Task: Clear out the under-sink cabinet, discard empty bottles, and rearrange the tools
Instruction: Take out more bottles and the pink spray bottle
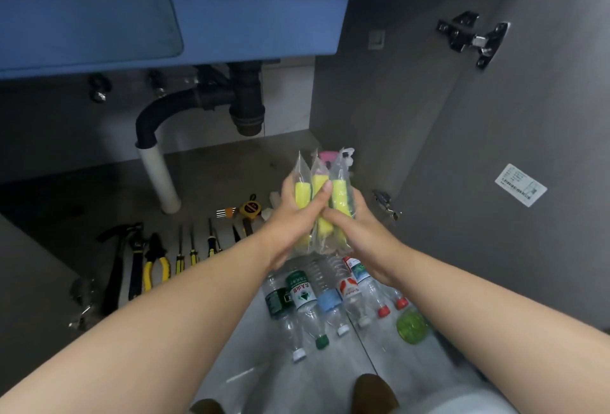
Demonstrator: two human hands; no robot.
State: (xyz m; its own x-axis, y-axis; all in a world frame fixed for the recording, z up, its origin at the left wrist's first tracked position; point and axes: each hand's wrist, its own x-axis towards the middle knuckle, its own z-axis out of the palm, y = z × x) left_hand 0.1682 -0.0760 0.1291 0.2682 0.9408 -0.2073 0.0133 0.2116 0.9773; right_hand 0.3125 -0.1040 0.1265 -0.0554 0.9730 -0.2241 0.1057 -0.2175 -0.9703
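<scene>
Left hand (287, 215) and right hand (359, 232): each grip wrapped round the sponge packs (340, 196), long axis 12-to-6, held over the bottles (307, 295). Cabinet floor (99, 189) lies at 12. Tools (155, 258) row at 9, nearer the left hand.

Soft, even light from the room side brightens the forearms (185, 324) and the floor tiles (280, 387), which carry a faint streak of glare, and glints on the clear-wrapped sponge packs (340, 196), while the cabinet (379, 116) lies dim around the drain pipe (246, 97), everything slightly blurred and bowed at the edges.
</scene>
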